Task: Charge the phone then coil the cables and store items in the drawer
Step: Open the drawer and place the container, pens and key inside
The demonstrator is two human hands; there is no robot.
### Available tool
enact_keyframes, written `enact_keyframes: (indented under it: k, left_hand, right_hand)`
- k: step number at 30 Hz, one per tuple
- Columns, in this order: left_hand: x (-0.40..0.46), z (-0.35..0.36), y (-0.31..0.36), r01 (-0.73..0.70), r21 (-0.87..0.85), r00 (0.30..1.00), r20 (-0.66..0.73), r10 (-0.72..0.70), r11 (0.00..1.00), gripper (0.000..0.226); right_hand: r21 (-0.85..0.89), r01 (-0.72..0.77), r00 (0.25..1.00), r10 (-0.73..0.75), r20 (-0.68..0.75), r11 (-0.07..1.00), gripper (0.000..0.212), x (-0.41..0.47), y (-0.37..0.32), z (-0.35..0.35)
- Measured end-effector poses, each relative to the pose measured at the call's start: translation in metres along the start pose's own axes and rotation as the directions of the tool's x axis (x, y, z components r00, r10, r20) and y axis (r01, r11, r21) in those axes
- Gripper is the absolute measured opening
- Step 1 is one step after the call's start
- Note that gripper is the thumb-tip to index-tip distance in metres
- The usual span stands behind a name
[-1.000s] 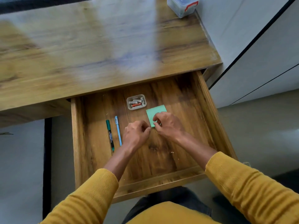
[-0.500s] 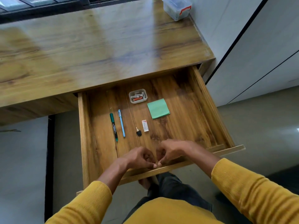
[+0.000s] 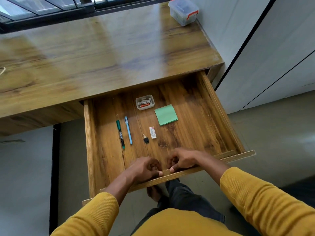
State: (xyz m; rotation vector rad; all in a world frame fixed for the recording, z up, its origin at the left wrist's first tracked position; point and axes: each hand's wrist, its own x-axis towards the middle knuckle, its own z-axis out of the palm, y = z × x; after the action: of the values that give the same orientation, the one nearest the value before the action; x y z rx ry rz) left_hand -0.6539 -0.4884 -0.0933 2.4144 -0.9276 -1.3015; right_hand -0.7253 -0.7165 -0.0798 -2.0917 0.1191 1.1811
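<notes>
Drawer (image 3: 221, 114) stood pulled well out from under the worktop (image 3: 102, 62), both hands' grip curled over its front lip: left hand (image 3: 144, 169) and right hand (image 3: 184, 161) close together mid-span. Looked like a stiff, fairly heavy wooden box, so a centred hold on the lip should keep it from racking. The loose pens (image 3: 124, 131), eraser (image 3: 152, 132) and notes (image 3: 166, 114) inside were light and could slide if it got shoved hard.

Pens (image 3: 124, 132) left of notepad (image 3: 166, 114) in drawer (image 3: 219, 109)
</notes>
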Motion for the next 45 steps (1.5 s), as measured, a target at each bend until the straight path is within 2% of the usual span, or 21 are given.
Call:
enact_keyframes:
  k: [7, 11, 12, 15, 18, 20, 22, 25, 28, 31, 33, 37, 40, 45]
  left_hand:
    - [0.012, -0.022, -0.001, 0.017, -0.013, 0.997, -0.070, -0.018, 1.000, 0.027]
    - [0.008, -0.036, 0.003, 0.013, -0.115, 0.994, -0.105, -0.025, 0.993, 0.069]
    - [0.006, -0.038, 0.003, -0.006, -0.123, 0.995, -0.097, -0.006, 0.992, 0.074]
    - [0.003, -0.046, 0.000, -0.014, -0.081, 0.995, -0.099, 0.006, 0.997, 0.074]
    - [0.003, -0.055, -0.001, 0.016, -0.074, 0.983, -0.183, -0.030, 0.997, 0.075]
    - [0.004, -0.063, 0.003, 0.050, 0.006, 0.967, -0.250, -0.047, 0.999, 0.073]
    - [0.006, -0.071, 0.007, 0.101, 0.109, 0.950, -0.305, -0.063, 0.989, 0.079]
    - [0.008, -0.082, 0.011, 0.150, 0.135, 0.940, -0.328, -0.098, 0.979, 0.078]
    - [0.012, -0.096, 0.015, 0.167, 0.163, 0.924, -0.370, -0.097, 0.972, 0.074]
    - [0.017, -0.105, 0.015, 0.180, 0.204, 0.892, -0.446, -0.072, 0.962, 0.076]
    - [0.021, -0.107, 0.013, 0.185, 0.221, 0.853, -0.520, -0.045, 0.958, 0.076]
    - [0.032, -0.119, 0.011, 0.233, 0.229, 0.778, -0.627, -0.040, 0.945, 0.073]
    - [0.040, -0.137, 0.013, 0.263, 0.326, 0.751, -0.661, 0.020, 0.908, 0.084]
    - [0.049, -0.168, 0.022, 0.293, 0.414, 0.743, -0.666, 0.067, 0.862, 0.104]
  right_hand:
    - [0.021, -0.006, 0.992, 0.009, -0.126, 1.000, 0.013, 0.008, -0.004, -0.019]
    - [0.026, 0.005, 0.984, 0.000, -0.179, 1.000, 0.010, 0.016, -0.012, -0.036]
    - [0.015, 0.001, 0.980, 0.002, -0.198, 1.000, 0.009, 0.019, -0.013, -0.040]
    - [-0.017, -0.007, 0.973, 0.003, -0.231, 1.000, 0.007, 0.028, -0.016, -0.050]
    - [-0.055, -0.024, 0.949, 0.006, -0.315, 0.998, 0.016, 0.029, -0.019, -0.061]
    - [-0.082, -0.008, 0.899, -0.028, -0.436, 0.997, 0.023, 0.025, -0.020, -0.066]
    - [-0.097, 0.077, 0.857, -0.115, -0.502, 0.992, 0.027, 0.021, -0.022, -0.067]
    - [-0.127, 0.187, 0.880, -0.224, -0.419, 0.974, 0.029, 0.013, -0.029, -0.070]
    - [-0.266, 0.177, 0.904, -0.263, -0.337, 0.948, 0.027, 0.009, -0.044, -0.077]
    - [-0.475, 0.072, 0.822, -0.323, -0.470, 0.877, 0.023, 0.014, -0.052, -0.080]
    - [-0.546, -0.025, 0.757, -0.341, -0.557, 0.837, 0.032, 0.020, -0.056, -0.084]
    - [-0.565, -0.155, 0.690, -0.321, -0.649, 0.810, 0.065, 0.029, -0.067, -0.100]
    - [-0.522, -0.188, 0.663, -0.285, -0.692, 0.832, 0.089, 0.037, -0.072, -0.113]
    - [-0.522, -0.237, 0.647, -0.267, -0.714, 0.820, 0.108, 0.052, -0.078, -0.135]
